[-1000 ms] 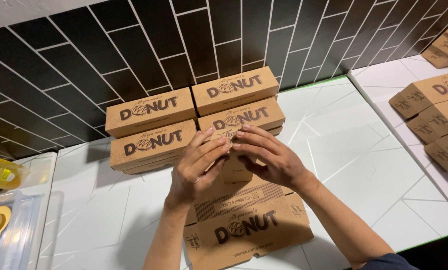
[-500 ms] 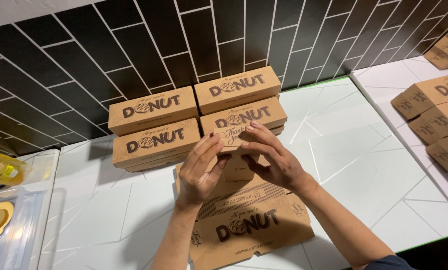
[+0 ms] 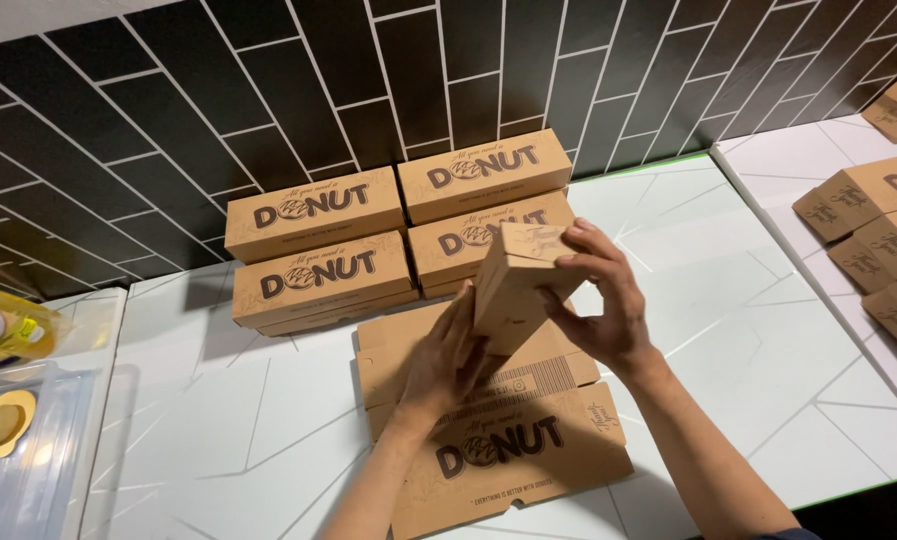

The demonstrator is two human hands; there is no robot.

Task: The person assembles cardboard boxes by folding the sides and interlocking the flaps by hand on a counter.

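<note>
Now both hands clasp the brown box (tilted up): left hand below, right hand beside it.

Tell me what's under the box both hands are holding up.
Under the box lies a stack of flat, unfolded cardboard boxes on the white table. What lies beneath that stack is covered.

Bright, even light is falling from above and slightly in front, keeping the white marble-patterned counter clear and well exposed. Soft glare is streaking across the glossy black wall tiles. The stacked brown cardboard boxes are casting a short grey shadow leftward onto the counter. Straight tile lines are bowing toward the frame edges, showing wide-angle distortion. Everything is staying in sharp focus, without motion blur.
</note>
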